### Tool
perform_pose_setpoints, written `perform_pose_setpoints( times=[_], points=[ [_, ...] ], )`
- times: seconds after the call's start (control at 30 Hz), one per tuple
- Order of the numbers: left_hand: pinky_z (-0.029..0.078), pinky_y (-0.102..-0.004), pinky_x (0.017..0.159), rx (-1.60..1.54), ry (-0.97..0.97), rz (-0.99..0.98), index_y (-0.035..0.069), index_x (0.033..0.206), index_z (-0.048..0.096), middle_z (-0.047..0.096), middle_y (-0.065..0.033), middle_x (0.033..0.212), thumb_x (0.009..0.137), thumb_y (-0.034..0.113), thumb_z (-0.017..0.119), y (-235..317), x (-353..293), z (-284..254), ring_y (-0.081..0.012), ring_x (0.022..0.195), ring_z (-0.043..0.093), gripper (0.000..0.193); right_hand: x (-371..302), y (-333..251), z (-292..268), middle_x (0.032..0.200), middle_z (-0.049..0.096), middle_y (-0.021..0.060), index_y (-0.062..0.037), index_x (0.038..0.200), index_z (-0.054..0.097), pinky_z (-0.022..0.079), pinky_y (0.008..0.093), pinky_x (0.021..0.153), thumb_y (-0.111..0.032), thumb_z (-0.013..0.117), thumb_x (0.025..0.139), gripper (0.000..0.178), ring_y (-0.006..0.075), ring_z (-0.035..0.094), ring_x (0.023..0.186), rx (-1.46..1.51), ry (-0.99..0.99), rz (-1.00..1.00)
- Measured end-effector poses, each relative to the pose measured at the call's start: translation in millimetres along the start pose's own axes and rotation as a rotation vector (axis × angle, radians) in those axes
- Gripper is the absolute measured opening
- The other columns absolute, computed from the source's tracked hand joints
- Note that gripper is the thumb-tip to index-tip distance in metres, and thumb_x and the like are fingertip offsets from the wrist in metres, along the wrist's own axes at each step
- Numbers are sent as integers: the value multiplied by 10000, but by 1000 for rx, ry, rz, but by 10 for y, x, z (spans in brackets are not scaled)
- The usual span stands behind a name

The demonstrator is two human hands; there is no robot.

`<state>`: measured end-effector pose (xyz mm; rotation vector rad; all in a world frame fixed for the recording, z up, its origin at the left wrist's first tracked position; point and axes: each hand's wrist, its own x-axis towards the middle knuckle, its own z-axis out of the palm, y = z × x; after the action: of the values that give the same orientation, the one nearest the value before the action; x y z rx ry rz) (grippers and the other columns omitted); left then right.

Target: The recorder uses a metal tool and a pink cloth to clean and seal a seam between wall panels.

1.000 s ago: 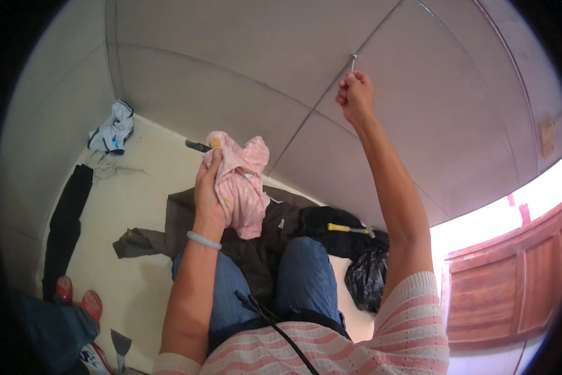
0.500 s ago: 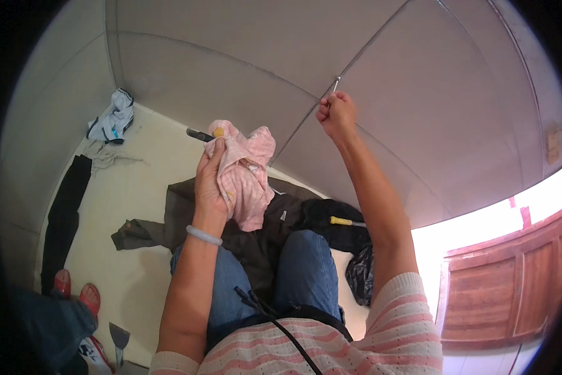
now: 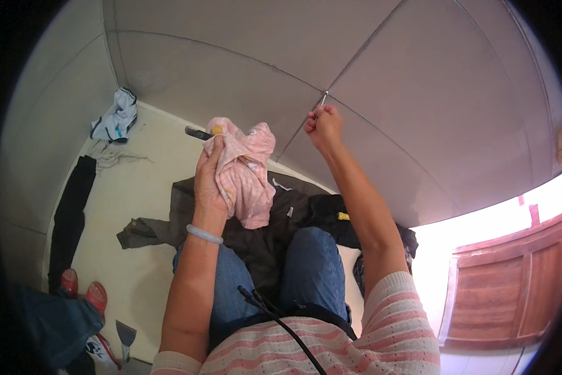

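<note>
My right hand (image 3: 324,128) is closed round a thin metal rod with a small ball tip (image 3: 324,97). The tip is at the dark joint of the grey wall tiles (image 3: 393,131), where two seam lines cross. My left hand (image 3: 211,178) grips a bunched pink patterned cloth (image 3: 249,181) with small yellow patches. From the same grip, a dark flat-ended tool (image 3: 198,133) sticks out to the left; its other end is hidden by the cloth.
Dark clothing (image 3: 231,219) lies under and before my knees, with a yellow-handled tool (image 3: 343,216) on it. A scraper (image 3: 126,335) and another person's red-shod feet (image 3: 96,295) are at lower left. Black cloth (image 3: 68,215) and a pale garment (image 3: 117,115) lie along the left wall.
My right hand has moved down and left along the seam with the ball-tipped rod, toward the crossing. My left hand still holds the cloth in nearly the same place.
</note>
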<state>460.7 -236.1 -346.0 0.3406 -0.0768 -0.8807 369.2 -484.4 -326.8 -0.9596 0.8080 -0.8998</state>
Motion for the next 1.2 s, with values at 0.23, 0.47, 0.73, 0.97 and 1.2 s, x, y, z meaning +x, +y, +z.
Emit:
perform_pose_setpoints(
  times=[0.23, 0.47, 0.73, 0.97, 1.2],
  points=[
    [501, -343, 884, -18, 18, -11, 43, 1153, 524, 592, -74, 1067, 877, 174, 637, 19, -22, 64, -198, 992, 598, 327, 61, 203, -64, 703, 490, 93, -98, 967, 394, 299, 282, 413, -135, 454, 949, 73, 133, 385, 494, 54, 6, 53],
    [500, -344, 884, 30, 30, 9, 38, 1171, 518, 589, -79, 1084, 884, 178, 628, 22, -52, 115, -201, 1007, 594, 338, 164, 472, -247, 710, 484, 106, -63, 937, 396, 286, 287, 415, -35, 424, 904, 52, 142, 375, 498, 82, 12, 202],
    [513, -342, 852, 104, 95, 38, 36, 1149, 529, 600, -82, 1050, 896, 177, 610, 88, -74, 57, -204, 972, 609, 301, -427, 391, -377, 693, 490, 64, -72, 910, 465, 264, 249, 411, -44, 466, 888, 35, 97, 326, 481, -41, -129, 347],
    [529, -350, 843, -32, 30, -28, 22, 1125, 536, 603, -96, 1033, 883, 161, 625, 11, 9, 99, -211, 939, 618, 293, -1541, -209, -100, 659, 488, 1, -80, 941, 539, 213, 204, 405, -173, 530, 933, 94, 53, 289, 450, -108, -403, 296],
    [528, -370, 843, -56, 14, -97, 20, 1142, 521, 592, -99, 1050, 880, 176, 631, 38, 9, 47, -214, 959, 606, 324, -1873, -161, 142, 625, 512, -25, -88, 911, 587, 174, 189, 383, -208, 574, 923, 121, 19, 295, 426, -273, -542, 412]
  ],
)
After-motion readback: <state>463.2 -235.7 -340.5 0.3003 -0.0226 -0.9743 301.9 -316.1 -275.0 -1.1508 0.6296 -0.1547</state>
